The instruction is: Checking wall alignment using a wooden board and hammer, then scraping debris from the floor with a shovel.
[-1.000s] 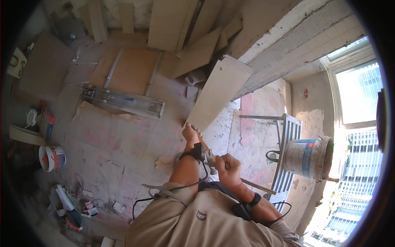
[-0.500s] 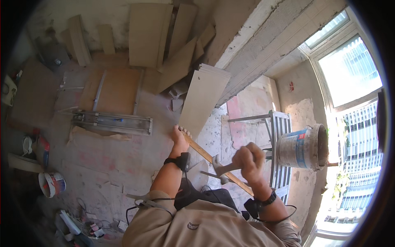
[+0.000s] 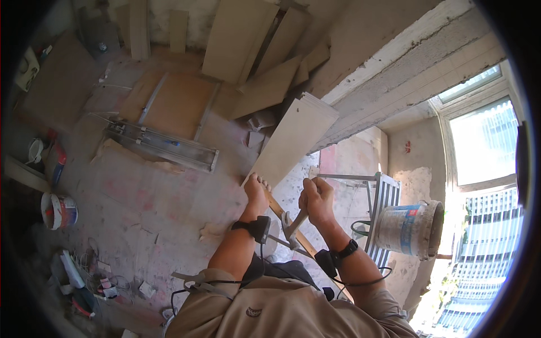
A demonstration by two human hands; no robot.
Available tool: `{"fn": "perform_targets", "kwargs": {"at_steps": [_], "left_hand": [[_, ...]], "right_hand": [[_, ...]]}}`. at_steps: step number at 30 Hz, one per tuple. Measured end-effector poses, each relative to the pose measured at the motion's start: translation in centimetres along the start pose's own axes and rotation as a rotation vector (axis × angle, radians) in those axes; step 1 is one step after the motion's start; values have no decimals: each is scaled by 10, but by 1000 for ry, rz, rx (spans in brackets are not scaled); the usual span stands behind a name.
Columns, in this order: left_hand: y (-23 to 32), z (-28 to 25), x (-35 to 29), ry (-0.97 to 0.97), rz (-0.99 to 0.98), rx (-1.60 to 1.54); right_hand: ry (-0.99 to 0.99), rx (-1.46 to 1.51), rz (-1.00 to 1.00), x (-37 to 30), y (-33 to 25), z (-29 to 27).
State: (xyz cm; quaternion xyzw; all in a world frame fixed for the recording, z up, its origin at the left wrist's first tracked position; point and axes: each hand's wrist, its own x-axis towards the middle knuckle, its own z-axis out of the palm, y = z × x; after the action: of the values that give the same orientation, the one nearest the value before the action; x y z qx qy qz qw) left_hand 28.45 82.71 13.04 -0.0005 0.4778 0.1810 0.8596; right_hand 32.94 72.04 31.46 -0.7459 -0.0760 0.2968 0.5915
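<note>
My left hand [image 3: 257, 192] is closed around the upper end of a long, narrow yellowish wooden strip [image 3: 307, 246], beside the lower corner of a stack of beige tiles [image 3: 296, 132]. The strip runs diagonally down toward my right forearm. In my right hand [image 3: 317, 201] is the handle of a hammer [image 3: 297, 223], fingers wrapped round it. The hammer's head lies over the strip, between my two hands; whether it touches the wood I cannot tell. A thin rod shows next to the head, partly hidden.
A tile cutter [image 3: 163, 147] lies on the floor at left. Beige panels [image 3: 236, 42] lean on the far wall. To the right, a slatted metal bench [image 3: 383, 211] stands by a messy bucket [image 3: 408, 228]. Another bucket [image 3: 59, 211] and cables [image 3: 96, 270] are at far left.
The view has shifted. My right hand and the hammer have moved leftward, nearer my left hand, which still grips the strip's upper end.
</note>
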Motion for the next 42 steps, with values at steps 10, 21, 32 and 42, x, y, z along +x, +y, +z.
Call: {"fn": "perform_targets", "kwargs": {"at_steps": [10, 21, 32, 42], "left_hand": [[-19, -20, -1, 46, 57, 6], [-11, -40, -5, 127, 50, 9], [-7, -68, 9, 175, 104, 94], [2, -66, 6, 14, 5, 217]], "right_hand": [[18, 8, -23, -2, 6, 7], [-411, -402, -261, -54, 15, -11], [-148, -25, -207, -67, -13, -95], [-209, -977, 322, -76, 199, -172]]}}
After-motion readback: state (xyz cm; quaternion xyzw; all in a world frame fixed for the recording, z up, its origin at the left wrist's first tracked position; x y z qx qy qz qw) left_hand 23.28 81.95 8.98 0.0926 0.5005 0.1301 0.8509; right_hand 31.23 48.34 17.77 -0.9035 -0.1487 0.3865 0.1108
